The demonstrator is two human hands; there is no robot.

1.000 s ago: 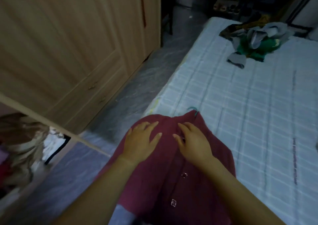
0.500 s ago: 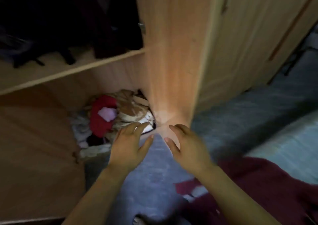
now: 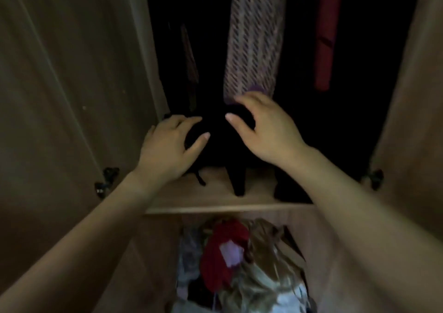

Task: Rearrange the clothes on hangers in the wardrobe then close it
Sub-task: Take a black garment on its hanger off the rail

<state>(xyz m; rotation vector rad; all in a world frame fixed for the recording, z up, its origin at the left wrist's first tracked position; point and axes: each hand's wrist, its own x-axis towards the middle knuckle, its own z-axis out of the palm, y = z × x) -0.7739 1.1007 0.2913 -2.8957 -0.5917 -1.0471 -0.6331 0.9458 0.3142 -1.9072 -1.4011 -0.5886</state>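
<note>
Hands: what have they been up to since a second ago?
The left hand and right hand left the maroon shirt on the bed, swung to the open wardrobe and now reach among the dark hanging clothes, gripping nothing visible. Their loose, open pose and the clothes pile below look unchanged.

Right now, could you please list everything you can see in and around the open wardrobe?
Light wooden wardrobe doors: two, tan, open at left and right.
Pink-and-purple patterned hanging garment: one, centre.
Red hanging garment: one, right of it.
Black hanging garments: number unclear, ends reaching the shelf.
Wooden shelf: one, tan, below the hanging clothes.
Loose pile of clothes: one, red, beige and white, under the shelf.
Dark metal hinges: two, low at each side.
Left hand: one, at the black garments, grip unclear.
Right hand: one, below the patterned garment, grip unclear.
</note>
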